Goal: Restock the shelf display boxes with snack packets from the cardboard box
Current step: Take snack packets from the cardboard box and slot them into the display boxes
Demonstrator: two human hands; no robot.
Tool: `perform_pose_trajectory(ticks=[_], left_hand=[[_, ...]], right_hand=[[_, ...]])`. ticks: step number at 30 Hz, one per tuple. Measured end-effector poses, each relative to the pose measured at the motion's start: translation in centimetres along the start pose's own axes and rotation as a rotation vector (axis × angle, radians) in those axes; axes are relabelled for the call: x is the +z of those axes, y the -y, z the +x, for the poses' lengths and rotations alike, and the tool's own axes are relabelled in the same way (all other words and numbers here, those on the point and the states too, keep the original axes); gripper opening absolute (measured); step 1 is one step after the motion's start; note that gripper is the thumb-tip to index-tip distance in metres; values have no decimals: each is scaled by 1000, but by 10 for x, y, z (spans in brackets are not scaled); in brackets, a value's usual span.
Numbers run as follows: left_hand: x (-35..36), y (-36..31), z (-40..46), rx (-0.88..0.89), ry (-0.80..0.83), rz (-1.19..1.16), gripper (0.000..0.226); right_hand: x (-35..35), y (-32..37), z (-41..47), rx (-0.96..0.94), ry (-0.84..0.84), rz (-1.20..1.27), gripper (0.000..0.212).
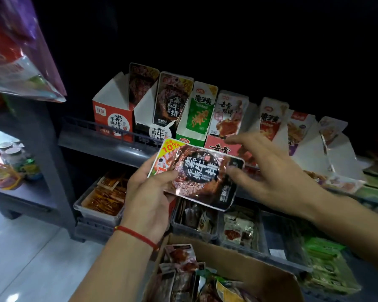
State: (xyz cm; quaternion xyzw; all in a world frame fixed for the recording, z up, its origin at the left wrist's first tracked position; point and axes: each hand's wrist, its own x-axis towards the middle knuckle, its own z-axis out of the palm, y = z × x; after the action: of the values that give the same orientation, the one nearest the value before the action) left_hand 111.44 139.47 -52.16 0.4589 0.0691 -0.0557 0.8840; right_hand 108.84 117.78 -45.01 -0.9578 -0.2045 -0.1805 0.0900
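My left hand (pixel 147 192) grips a stack of dark snack packets (pixel 196 175) with a round black label, held tilted in front of the shelf. My right hand (pixel 268 171) hovers at the stack's right edge with fingers spread, its thumb touching the top packet. On the shelf stand several display boxes: a red-and-white box (pixel 112 112), a black box (pixel 159 127) holding matching dark packets, a green box (pixel 192 134) and a pink box (pixel 220 147). The cardboard box (pixel 260 271) sits open below, with mixed packets inside.
A grey shelf rail (pixel 109 147) runs along the front of the display boxes. Clear bins (pixel 96 205) of snacks fill the lower shelf. Hanging bags (pixel 15 51) crowd the upper left. A pale tiled floor (pixel 20 258) lies at lower left.
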Motion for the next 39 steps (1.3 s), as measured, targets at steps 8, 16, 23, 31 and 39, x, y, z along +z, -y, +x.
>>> perform_pose_trajectory(ticks=[8,16,23,31,39], left_hand=[[-13,-23,5,197,233,420,56],[-42,-53,20,360,-117,270,24],[-59,-62,26,237,-211,129,14],[-62,-60,26,176,-200,110,20],[-63,-62,25,165,-187,108,20]], right_hand=[[9,39,67,-183,171,-41,50],[-26,17,154,12,-219,234,21],[3,-13,230,310,-403,185,31],[54,-12,258,344,-163,7,34],[81,-18,264,426,-112,-133,32]])
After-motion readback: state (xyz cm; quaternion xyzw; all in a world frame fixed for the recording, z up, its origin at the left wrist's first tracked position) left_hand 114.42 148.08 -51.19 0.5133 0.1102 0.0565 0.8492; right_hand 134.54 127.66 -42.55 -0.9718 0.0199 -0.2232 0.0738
